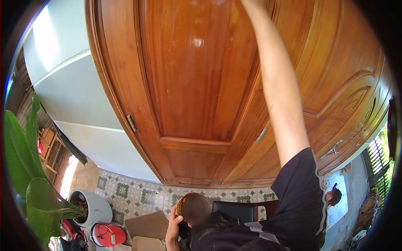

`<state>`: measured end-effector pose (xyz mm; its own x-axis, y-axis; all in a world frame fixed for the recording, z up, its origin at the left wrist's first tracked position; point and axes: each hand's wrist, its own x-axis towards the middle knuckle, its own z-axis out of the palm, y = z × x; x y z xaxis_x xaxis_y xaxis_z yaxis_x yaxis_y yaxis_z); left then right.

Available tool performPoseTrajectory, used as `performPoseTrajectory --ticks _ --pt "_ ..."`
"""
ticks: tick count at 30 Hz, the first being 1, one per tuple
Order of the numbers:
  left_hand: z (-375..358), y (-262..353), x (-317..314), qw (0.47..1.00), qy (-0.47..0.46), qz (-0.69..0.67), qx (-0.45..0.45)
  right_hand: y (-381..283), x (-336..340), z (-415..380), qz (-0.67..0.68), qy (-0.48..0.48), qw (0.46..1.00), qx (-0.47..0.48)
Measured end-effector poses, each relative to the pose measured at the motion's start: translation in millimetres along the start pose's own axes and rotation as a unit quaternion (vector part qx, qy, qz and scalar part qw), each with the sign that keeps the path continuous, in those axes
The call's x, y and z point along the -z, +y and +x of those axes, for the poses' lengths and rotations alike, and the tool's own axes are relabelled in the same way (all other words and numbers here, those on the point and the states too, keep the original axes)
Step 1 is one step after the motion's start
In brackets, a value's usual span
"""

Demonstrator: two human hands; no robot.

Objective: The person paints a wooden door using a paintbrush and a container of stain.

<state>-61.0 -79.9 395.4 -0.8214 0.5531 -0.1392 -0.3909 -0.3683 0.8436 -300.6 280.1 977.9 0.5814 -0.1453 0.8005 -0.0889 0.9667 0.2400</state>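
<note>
My right arm stretches up across the tall brown wooden door (192,75). Only the blurred base of my right hand (253,2) shows at the top edge of the view, and its fingers are out of sight. Low in the view, my left hand (173,229) is wrapped round the left side of a round container (181,206) with an amber rim. A dark brown round surface shows at its top; I cannot make out what it is. The door panels look glossy, with light reflections near the top.
A potted plant (93,208), a red bucket (112,235) and cardboard (147,225) are on the patterned tile floor (121,190) at lower left. A black chair (235,210) stands below the door. Carved panels (347,100) continue right.
</note>
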Motion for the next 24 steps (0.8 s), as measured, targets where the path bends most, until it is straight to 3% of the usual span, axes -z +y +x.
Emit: performPoseTrajectory --ticks 2,3,6,8,10,12,14,24 --pt "-3 2 1 1.000 0.002 -0.004 0.011 -39 27 -18 0.213 0.024 0.973 -0.091" --pt "-4 2 2 1.000 0.002 -0.002 0.008 -27 33 -30 0.029 0.048 0.989 0.136" --pt "-7 0 3 1.000 0.008 -0.016 0.008 -20 50 -67 0.046 0.070 0.982 0.169" --pt "-10 -1 6 1.000 0.010 -0.012 0.003 -27 71 -97 0.016 -0.008 0.998 0.056" --pt "-10 -5 9 1.000 0.007 -0.014 -0.002 -42 98 -121 0.022 -0.054 0.998 0.014" --pt "-9 -3 8 1.000 0.001 -0.013 -0.008 -54 123 -149 0.032 -0.073 0.997 -0.014" --pt "-11 6 -2 0.998 0.055 0.027 -0.015 -67 149 -180 0.032 -0.090 0.995 -0.029" --pt "-19 9 12 0.997 0.056 0.046 -0.038 -129 260 -305 0.029 -0.218 0.969 -0.112"
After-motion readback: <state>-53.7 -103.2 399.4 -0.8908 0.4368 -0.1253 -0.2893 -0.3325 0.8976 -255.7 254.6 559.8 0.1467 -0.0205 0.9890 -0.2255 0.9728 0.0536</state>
